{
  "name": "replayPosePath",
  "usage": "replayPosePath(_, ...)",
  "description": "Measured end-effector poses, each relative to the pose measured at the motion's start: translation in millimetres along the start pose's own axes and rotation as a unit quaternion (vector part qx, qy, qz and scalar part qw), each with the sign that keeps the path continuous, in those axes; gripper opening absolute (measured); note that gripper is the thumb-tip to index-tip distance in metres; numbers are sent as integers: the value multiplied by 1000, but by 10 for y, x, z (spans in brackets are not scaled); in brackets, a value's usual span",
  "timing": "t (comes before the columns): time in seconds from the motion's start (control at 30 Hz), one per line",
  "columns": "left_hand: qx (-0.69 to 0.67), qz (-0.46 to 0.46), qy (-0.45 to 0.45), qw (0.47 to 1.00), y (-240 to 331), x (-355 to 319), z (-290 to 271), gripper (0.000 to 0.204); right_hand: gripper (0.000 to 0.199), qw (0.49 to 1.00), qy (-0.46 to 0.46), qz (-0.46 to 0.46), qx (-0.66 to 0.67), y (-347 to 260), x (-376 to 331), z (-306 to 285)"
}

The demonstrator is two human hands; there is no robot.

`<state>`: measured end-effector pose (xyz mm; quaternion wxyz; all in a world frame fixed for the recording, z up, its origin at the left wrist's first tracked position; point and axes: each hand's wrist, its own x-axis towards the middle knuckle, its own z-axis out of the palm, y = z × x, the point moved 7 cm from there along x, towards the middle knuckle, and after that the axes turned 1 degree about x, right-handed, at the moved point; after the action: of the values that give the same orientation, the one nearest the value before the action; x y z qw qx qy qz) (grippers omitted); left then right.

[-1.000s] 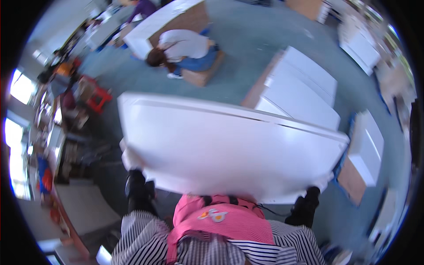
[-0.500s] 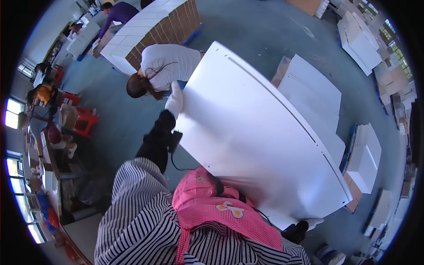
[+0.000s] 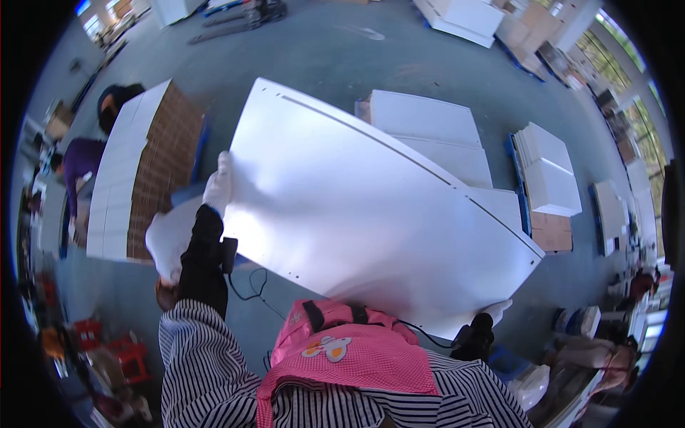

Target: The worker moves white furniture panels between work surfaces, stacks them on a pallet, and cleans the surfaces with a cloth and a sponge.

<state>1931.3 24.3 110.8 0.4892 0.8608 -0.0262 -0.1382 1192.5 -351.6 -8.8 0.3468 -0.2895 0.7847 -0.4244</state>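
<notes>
A large white panel [image 3: 357,214], with narrow grooves and small holes along its edges, is held tilted in front of me. My left hand [image 3: 218,182], in a white glove, grips its left edge, with the thumb side showing and the other fingers hidden behind the board. At the lower right corner, my right hand [image 3: 497,309], also gloved in white, holds the panel's other end; most of its fingers are out of sight beneath it. Both forearms wear black sleeves over striped cloth, and a pink apron [image 3: 357,357] covers my front.
A tall stack of boards [image 3: 118,185] stands left, with a person in white [image 3: 171,239] bent beside it, close to my left arm. Ahead right lie white panels [image 3: 428,121] and another pallet stack [image 3: 549,171]. A pallet jack [image 3: 246,20] is far off.
My view has turned right, so the stack and the bent person now appear farther left. The panel has come round with me, still between both hands.
</notes>
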Motion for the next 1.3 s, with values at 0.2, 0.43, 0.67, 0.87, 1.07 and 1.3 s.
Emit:
replayPosePath(0.2,4,-53,-23,998,134,1213,198,92,85,999,-29,-10,-44,-403,-69,1396)
replayPosePath(0.43,-32,-64,15,997,-25,2578,326,89,89,992,-12,-89,-92,-1341,10,2919)
replayPosePath(0.67,-53,-84,33,995,346,3652,1034,91,92,974,-20,-110,-199,-2062,173,4323)
replayPosePath(0.87,-1,-69,33,997,615,5409,2101,88,93,980,3,-122,-155,-2278,401,5561)
replayPosePath(1.07,162,-162,-17,973,855,6724,2650,87,92,945,74,-34,-316,-2467,-7,6678)
replayPosePath(1.3,228,-208,-15,951,470,7561,3052,88,92,901,-59,24,-429,-2190,217,7996)
